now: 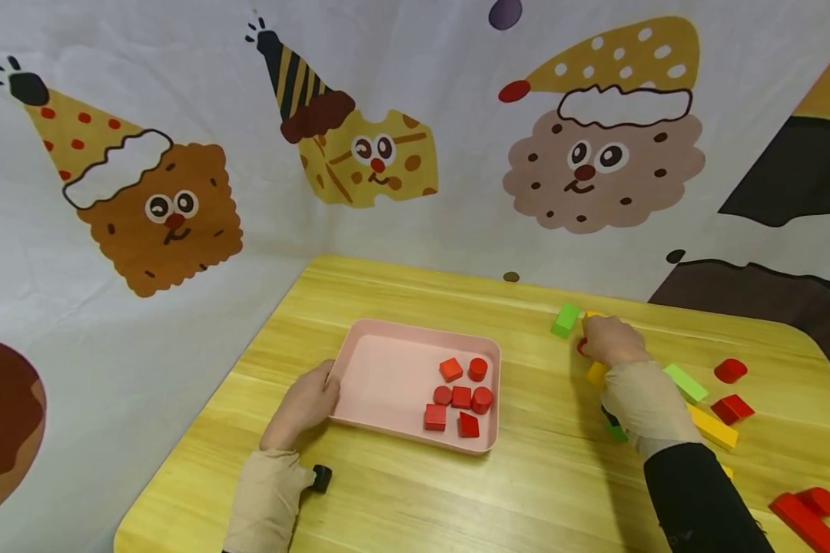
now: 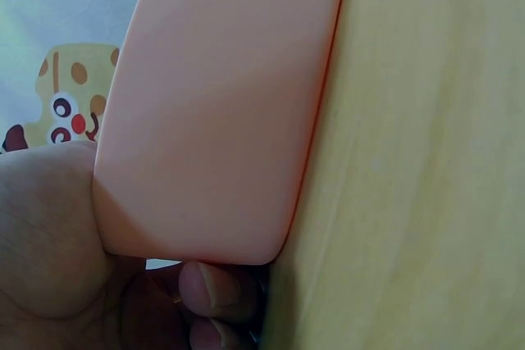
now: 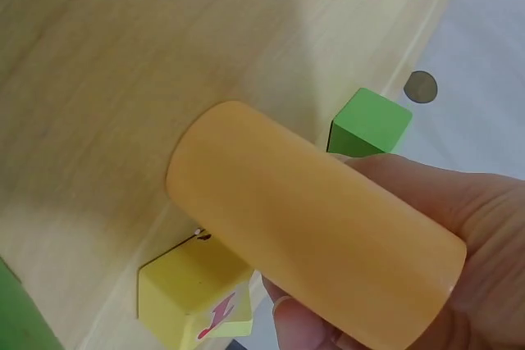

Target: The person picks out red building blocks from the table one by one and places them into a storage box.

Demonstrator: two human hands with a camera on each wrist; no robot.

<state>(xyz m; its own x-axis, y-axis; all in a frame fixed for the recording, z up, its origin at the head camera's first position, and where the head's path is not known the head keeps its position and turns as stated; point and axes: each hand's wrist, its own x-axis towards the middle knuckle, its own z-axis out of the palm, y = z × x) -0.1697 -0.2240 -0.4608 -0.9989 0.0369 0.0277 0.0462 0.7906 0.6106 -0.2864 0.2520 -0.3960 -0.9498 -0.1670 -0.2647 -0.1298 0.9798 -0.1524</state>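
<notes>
A shallow pink tray stands on the wooden table with several red blocks at its right side. My left hand grips the tray's left end; in the left wrist view curled fingers show at the tray wall. My right hand reaches down among loose blocks at the back right, its fingertips round a small red block, mostly covered. In the right wrist view an orange cylinder stands before the right hand and hides its grasp.
Beside the right hand are a light green block and a yellow block. Farther right lie a red cylinder, a red cube, a long yellow block and a long red block. A printed cloth hangs behind.
</notes>
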